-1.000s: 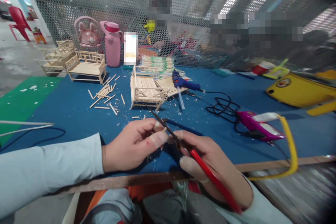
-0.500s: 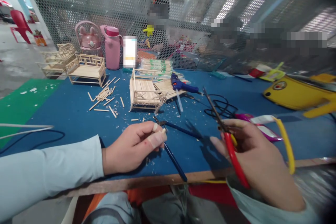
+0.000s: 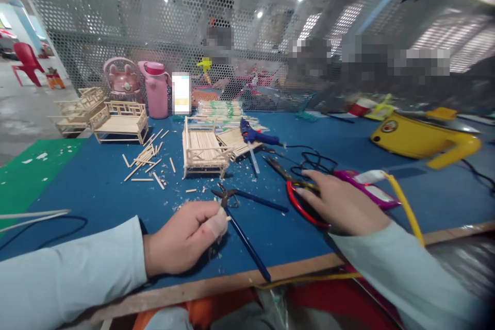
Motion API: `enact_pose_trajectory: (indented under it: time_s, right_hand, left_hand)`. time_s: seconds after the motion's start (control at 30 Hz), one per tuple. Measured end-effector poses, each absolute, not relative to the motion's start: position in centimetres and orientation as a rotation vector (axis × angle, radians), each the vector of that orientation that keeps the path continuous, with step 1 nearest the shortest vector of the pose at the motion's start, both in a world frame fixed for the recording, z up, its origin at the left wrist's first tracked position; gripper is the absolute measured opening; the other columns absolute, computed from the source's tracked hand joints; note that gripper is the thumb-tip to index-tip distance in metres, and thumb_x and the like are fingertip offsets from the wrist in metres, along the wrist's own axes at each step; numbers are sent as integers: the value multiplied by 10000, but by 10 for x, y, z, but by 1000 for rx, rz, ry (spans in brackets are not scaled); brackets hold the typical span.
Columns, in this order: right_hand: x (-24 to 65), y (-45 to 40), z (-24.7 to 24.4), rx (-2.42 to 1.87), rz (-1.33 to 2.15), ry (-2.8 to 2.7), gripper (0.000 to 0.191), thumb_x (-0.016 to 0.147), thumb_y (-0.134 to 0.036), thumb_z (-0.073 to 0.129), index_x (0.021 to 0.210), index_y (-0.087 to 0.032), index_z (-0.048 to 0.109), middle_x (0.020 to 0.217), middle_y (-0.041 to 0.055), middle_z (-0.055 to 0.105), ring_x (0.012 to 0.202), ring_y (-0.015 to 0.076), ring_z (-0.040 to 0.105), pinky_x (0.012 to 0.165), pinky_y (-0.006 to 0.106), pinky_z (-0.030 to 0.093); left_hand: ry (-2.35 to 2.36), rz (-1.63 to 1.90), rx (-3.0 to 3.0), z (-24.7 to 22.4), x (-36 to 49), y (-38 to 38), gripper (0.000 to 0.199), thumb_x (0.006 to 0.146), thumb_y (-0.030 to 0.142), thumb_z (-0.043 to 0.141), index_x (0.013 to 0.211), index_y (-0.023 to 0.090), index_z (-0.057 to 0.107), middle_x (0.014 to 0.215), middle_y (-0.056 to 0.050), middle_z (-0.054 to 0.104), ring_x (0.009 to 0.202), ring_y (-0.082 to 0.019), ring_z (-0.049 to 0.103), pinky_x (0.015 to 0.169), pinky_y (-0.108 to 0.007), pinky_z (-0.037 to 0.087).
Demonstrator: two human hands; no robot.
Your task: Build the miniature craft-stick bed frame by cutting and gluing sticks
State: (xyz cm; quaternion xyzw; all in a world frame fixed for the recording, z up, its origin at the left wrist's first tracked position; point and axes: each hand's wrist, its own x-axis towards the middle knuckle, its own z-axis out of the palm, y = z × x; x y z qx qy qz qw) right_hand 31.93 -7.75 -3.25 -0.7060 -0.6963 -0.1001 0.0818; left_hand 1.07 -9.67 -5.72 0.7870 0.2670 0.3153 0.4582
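My left hand (image 3: 189,237) is closed in a pinch on a short piece of wooden stick (image 3: 228,218), of which only a small end shows. Just beyond it lie blue-handled cutting pliers (image 3: 229,197), their handles spread apart. My right hand (image 3: 338,201) rests over the handles of red-handled scissors (image 3: 292,196) lying on the table, its fingers stretched out and apart. Loose cut sticks (image 3: 145,157) are scattered left of a miniature wooden bench (image 3: 204,147). A blue glue gun (image 3: 255,134) lies on a small slatted panel (image 3: 232,140) to the bench's right.
More miniature wooden benches (image 3: 119,124) stand at the back left, before a pink jug (image 3: 157,90). Bundled sticks (image 3: 220,108) lie near the perforated metal screen (image 3: 127,20). On the right are a yellow fish-shaped container (image 3: 410,136), a purple packet (image 3: 371,191) and a black cord (image 3: 315,161).
My right hand has lowered the scissors onto the table, and its fingers have loosened from the handles. My left hand keeps its pinch on the stick piece. The camera view has shifted.
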Motion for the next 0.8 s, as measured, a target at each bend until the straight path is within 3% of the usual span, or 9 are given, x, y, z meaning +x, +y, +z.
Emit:
enact_pose_trajectory:
  time_s: [0.17,0.27,0.33,0.5,0.7,0.8]
  right_hand:
    - [301,-41,-4,-2084,-366,-2183,404,848,-380,452,1148,-162,615,999,161,698,903,328,654,744,437,493]
    - [285,5,2,-2163,-361,-2269,489,794,-180,465,1276,-111,519,1236,178,605,1127,304,563,884,386,443]
    - [280,34,-3,-2203,-361,-2257,563,734,-126,506,1297,-96,492,1274,201,572,1138,323,549,866,388,437]
    - [281,66,-23,-2164,-302,-2256,480,721,-167,525,1200,-177,567,1133,134,655,978,270,612,760,330,444]
    - [280,56,-22,-2039,-406,-2105,426,728,-175,499,1139,-122,595,1149,213,560,1064,331,523,817,369,397]
    - [283,59,-23,-2017,-303,-2008,351,684,-189,551,1024,-150,632,1022,174,611,939,302,571,746,343,411]
  left_hand:
    - [700,759,1960,-59,13,-94,334,942,334,321,665,174,415,650,17,441,620,-106,388,600,-222,330]
    - [725,735,1957,-59,14,-95,321,936,315,335,663,170,424,648,17,454,619,-103,397,601,-217,332]
    - [742,714,1946,-59,14,-95,322,934,314,333,661,170,424,647,14,463,618,-103,405,600,-216,334]
    - [738,657,1880,-60,15,-95,313,927,310,322,665,173,424,650,6,474,625,-107,417,605,-211,341]
    - [769,588,1810,-58,18,-95,278,894,296,359,646,179,402,634,16,441,615,-105,398,579,-209,322]
    - [777,549,1803,-58,18,-94,274,892,301,358,651,179,405,634,16,442,616,-105,404,576,-209,323]
